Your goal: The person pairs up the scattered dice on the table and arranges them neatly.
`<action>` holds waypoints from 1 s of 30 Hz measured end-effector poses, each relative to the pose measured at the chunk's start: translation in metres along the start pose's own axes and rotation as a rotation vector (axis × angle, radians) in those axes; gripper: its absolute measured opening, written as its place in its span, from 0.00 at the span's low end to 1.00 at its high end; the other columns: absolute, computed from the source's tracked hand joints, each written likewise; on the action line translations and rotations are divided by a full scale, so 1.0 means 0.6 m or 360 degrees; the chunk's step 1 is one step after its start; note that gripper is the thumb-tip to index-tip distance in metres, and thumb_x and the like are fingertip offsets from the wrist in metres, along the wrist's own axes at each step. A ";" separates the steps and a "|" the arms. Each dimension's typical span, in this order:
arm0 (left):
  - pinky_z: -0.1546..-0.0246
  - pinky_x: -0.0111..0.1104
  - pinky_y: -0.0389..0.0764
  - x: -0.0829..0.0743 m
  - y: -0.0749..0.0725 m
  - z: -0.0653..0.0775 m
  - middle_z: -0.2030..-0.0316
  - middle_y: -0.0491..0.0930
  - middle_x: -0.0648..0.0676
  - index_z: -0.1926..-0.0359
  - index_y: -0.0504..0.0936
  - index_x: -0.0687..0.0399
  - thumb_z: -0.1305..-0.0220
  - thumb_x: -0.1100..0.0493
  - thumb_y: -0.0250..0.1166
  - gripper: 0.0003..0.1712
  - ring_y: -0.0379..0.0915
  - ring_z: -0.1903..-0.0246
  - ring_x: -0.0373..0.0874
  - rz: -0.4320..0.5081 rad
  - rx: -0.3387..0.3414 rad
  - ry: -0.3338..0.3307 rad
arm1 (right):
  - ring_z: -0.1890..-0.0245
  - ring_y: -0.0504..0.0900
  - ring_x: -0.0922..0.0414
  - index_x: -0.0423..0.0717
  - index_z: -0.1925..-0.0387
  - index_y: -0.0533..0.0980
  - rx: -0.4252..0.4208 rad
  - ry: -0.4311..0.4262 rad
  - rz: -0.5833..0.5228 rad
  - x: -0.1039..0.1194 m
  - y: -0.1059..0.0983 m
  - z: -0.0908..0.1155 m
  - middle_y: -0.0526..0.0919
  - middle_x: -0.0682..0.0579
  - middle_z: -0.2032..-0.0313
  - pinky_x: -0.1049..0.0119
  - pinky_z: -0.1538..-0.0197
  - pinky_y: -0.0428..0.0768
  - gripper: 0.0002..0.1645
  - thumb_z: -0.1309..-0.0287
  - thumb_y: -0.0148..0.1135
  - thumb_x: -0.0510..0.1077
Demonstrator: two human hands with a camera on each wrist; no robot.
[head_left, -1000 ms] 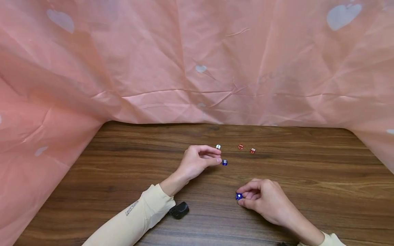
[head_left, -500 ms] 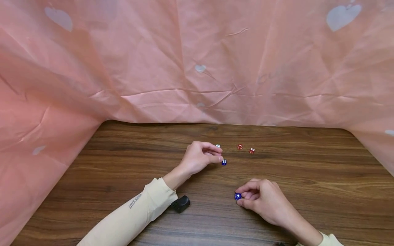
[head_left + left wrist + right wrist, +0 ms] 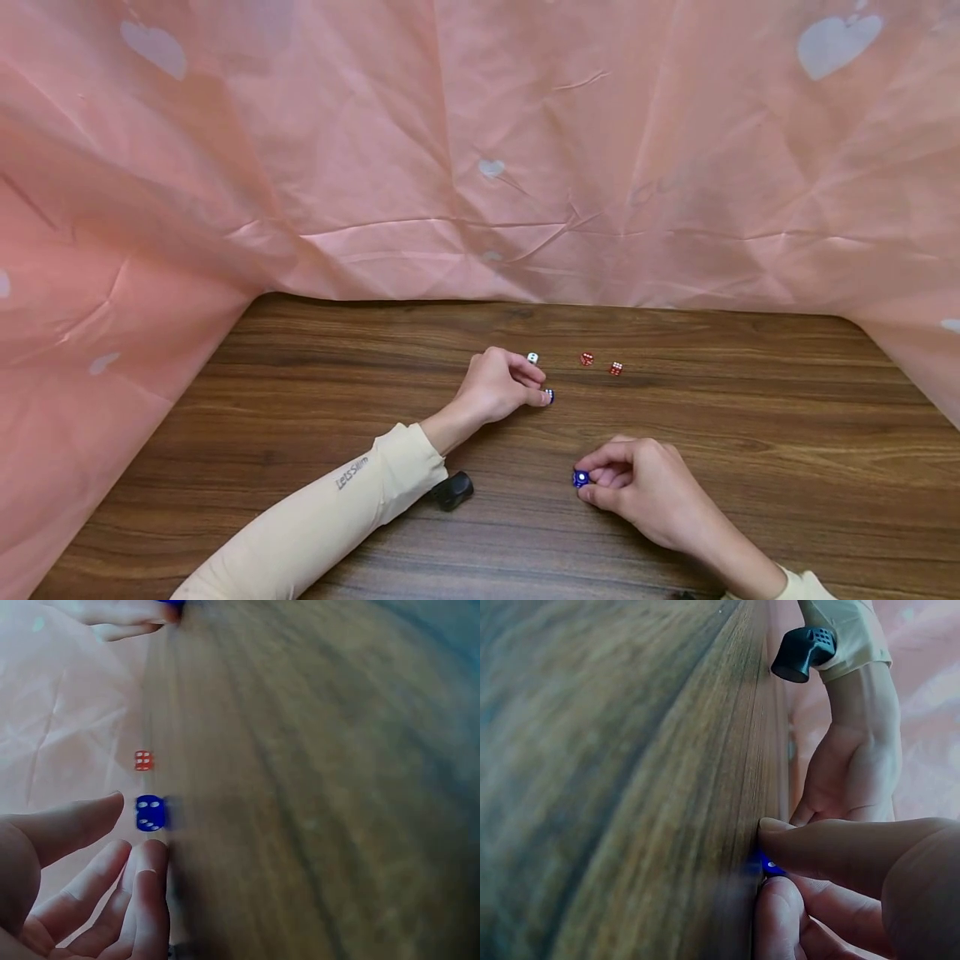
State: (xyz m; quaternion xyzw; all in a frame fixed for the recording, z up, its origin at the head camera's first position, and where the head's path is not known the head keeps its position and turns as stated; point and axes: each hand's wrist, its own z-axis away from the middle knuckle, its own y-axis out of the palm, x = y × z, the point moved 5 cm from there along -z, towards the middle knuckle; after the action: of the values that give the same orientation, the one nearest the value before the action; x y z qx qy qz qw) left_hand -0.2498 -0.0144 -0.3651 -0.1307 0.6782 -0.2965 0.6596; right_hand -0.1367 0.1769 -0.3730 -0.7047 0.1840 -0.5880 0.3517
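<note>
My right hand pinches a blue die between thumb and fingertips, low over the wooden table. In the right wrist view a bit of this die shows between the thumb and a finger. My left hand reaches to a second blue die with six white pips on top, its thumb partly covering it in the head view. The left wrist view has this die just beyond the fingertips, with thumb and fingers spread to either side of it.
A white die lies just behind my left hand. Two red dice sit farther right on the brown table. Pink cloth with pale hearts hangs along the table's back and sides. A black device is at the left cuff.
The left hand has moved slightly to the right, and its thumb now overlaps the far blue die. The right hand keeps its place with the other blue die.
</note>
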 end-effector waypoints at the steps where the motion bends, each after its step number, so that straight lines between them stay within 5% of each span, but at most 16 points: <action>1: 0.54 0.29 0.81 0.000 0.001 -0.001 0.69 0.93 0.43 0.62 0.94 0.47 0.49 0.54 0.85 0.12 0.84 0.62 0.31 -0.0014 0.0001 0.0002 | 0.73 0.82 0.74 0.54 0.64 0.90 0.0000 0.0001 -0.0001 0.000 0.000 0.000 0.85 0.62 0.71 0.73 0.66 0.83 0.10 0.49 0.83 0.44; 13: 0.49 0.32 0.83 -0.004 0.011 -0.012 0.71 0.92 0.43 0.64 0.94 0.47 0.50 0.57 0.86 0.11 0.86 0.64 0.31 -0.0101 -0.0003 0.0005 | 0.72 0.81 0.75 0.55 0.64 0.90 -0.0009 -0.0001 0.0006 -0.001 0.001 -0.003 0.85 0.62 0.70 0.74 0.66 0.83 0.10 0.50 0.83 0.44; 30: 0.56 0.30 0.80 -0.008 0.015 -0.015 0.73 0.90 0.41 0.68 0.95 0.42 0.52 0.57 0.86 0.09 0.78 0.64 0.32 -0.0217 0.0031 0.0014 | 0.73 0.82 0.74 0.54 0.64 0.90 0.0001 -0.0005 -0.0017 -0.002 0.002 -0.004 0.85 0.62 0.71 0.73 0.66 0.83 0.10 0.50 0.83 0.44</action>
State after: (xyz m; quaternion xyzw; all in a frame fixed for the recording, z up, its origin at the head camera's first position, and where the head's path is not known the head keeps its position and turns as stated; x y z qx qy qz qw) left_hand -0.2563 -0.0025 -0.3670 -0.1688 0.6677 -0.3480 0.6361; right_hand -0.1391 0.1764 -0.3745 -0.7066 0.1796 -0.5889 0.3489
